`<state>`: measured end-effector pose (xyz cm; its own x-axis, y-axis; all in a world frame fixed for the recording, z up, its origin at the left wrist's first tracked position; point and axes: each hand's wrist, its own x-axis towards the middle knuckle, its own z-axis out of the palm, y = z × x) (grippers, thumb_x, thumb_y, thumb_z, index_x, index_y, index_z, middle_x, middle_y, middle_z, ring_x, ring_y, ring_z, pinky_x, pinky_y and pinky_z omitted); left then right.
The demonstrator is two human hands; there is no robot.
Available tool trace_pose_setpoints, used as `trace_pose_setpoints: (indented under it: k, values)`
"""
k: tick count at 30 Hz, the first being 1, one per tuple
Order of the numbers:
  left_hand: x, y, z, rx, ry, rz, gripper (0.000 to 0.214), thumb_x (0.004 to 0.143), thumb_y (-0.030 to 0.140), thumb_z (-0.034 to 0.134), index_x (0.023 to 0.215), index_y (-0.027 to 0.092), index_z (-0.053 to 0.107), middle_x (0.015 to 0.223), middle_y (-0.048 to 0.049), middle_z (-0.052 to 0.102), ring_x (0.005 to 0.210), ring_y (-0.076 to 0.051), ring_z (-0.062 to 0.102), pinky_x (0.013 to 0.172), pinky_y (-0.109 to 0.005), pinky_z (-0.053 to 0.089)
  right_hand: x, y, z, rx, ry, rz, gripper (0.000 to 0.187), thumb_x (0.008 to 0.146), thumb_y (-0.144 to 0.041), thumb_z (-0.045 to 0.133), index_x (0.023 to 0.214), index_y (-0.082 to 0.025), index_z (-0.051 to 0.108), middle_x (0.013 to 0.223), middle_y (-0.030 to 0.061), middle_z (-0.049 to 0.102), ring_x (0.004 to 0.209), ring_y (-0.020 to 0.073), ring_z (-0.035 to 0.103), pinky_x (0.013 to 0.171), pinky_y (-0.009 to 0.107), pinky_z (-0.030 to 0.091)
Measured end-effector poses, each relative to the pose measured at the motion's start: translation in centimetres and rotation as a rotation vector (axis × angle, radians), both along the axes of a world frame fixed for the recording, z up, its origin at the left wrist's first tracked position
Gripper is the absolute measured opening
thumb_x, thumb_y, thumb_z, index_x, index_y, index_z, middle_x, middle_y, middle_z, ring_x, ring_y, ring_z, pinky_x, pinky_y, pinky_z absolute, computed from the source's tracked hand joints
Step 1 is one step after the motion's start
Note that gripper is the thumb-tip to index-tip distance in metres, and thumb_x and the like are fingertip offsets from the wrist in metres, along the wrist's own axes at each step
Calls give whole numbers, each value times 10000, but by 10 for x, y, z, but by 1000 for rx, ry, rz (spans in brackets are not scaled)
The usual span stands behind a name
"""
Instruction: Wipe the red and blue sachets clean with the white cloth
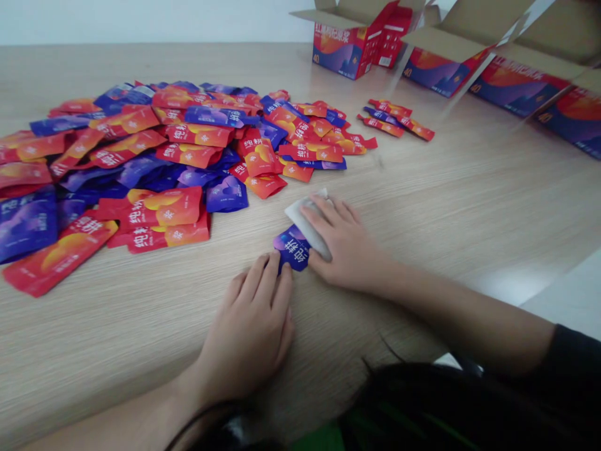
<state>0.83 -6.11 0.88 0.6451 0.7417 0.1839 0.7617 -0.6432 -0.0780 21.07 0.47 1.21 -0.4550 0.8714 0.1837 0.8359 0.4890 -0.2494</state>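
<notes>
Left hand (251,316): fingers extended, fingertips touching purple pouch (293,248)
Right hand (342,241): holding white cloth (312,234) against purple pouch
Purple pouch: on table (422,200), between hands
Pouch heap (195,136): beyond left hand

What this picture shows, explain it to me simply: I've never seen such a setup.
There is no machine here, just a person's bare hands. The single picture comes from a camera worn on the head, looking forward and down.

On the wooden table, a big pile of red and blue pouches spreads at the left, with a small group of pouches further right. Open cardboard boxes stand at the far right.

The left hand rests its fingertips on the edge of a single blue pouch. The right hand holds a whitish pad, perhaps folded cloth, against that pouch.
</notes>
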Motion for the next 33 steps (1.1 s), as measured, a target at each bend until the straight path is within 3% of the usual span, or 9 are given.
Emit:
trace_pose_setpoints:
  k: [3, 5, 10, 12, 15, 18, 23, 28, 33]
  values:
    - [1, 1, 1, -11, 0, 1, 475, 856, 226, 415, 1229, 14, 619, 1298, -261, 597, 1221, -391, 551, 920, -508, 518, -10, -14, 1, -17, -5, 206, 664, 837, -361, 547, 1456, -149, 435, 1572, 118, 326, 1451, 375, 194, 1171, 561, 144]
    - [1, 1, 1, -17, -2, -3, 480, 855, 228, 417, 1232, 8, 616, 1299, -264, 596, 1221, -392, 552, 917, -506, 521, -7, -13, 2, -51, 10, 242, 663, 839, -371, 550, 1459, -168, 432, 1585, 115, 302, 1453, 333, 222, 1181, 527, 150]
    - [-1, -1, 0, -3, -7, -10, 513, 845, 220, 428, 1282, -3, 578, 1352, -279, 554, 1230, -402, 546, 904, -520, 524, 10, 11, 1, -59, 32, -55, 689, 833, -343, 547, 1461, -94, 415, 1561, 192, 315, 1417, 350, 304, 1147, 540, 231]
    - [-1, 0, -1, 12, -9, -10, 508, 843, 218, 426, 1270, -7, 584, 1341, -283, 562, 1224, -403, 551, 902, -520, 525, 5, 7, 0, -30, 12, -64, 708, 826, -347, 552, 1467, -85, 405, 1562, 197, 310, 1414, 391, 282, 1136, 571, 222]
    - [0, 1, 0, 25, -8, -16, 479, 845, 225, 426, 1219, -7, 616, 1290, -279, 598, 1201, -400, 569, 896, -508, 530, -11, -10, 1, -13, -11, 129, 690, 829, -355, 548, 1474, -152, 408, 1576, 132, 314, 1435, 404, 208, 1144, 594, 168]
    - [1, 0, -1, 30, 6, -14, 465, 847, 230, 422, 1196, -2, 624, 1260, -273, 615, 1187, -396, 578, 888, -499, 532, -11, -13, 4, -56, 4, 243, 661, 839, -351, 535, 1469, -189, 414, 1577, 97, 325, 1443, 335, 234, 1165, 543, 164]
    - [1, 4, 3, 18, 30, -15, 417, 848, 220, 414, 1147, 11, 616, 1289, -280, 585, 1190, -393, 567, 871, -498, 529, 28, 24, 6, -103, 38, -17, 679, 826, -325, 556, 1463, -134, 422, 1551, 149, 354, 1402, 326, 334, 1132, 532, 280]
    - [-5, 29, 21, -187, -17, 102, 262, 920, 264, 366, 913, 153, 604, 1041, -148, 644, 979, -301, 618, 805, -450, 524, 51, 45, 9, -184, -3, 63, 665, 856, -364, 543, 1464, -127, 421, 1555, 154, 344, 1420, 334, 311, 1142, 527, 288]
    - [7, 59, 23, -270, -136, 296, 379, 934, 511, 433, 1067, 179, 558, 1036, -94, 597, 1020, -276, 559, 902, -436, 473, 54, 47, 11, -191, -44, 122, 698, 822, -328, 555, 1470, -117, 404, 1556, 169, 333, 1422, 346, 306, 1133, 547, 302]
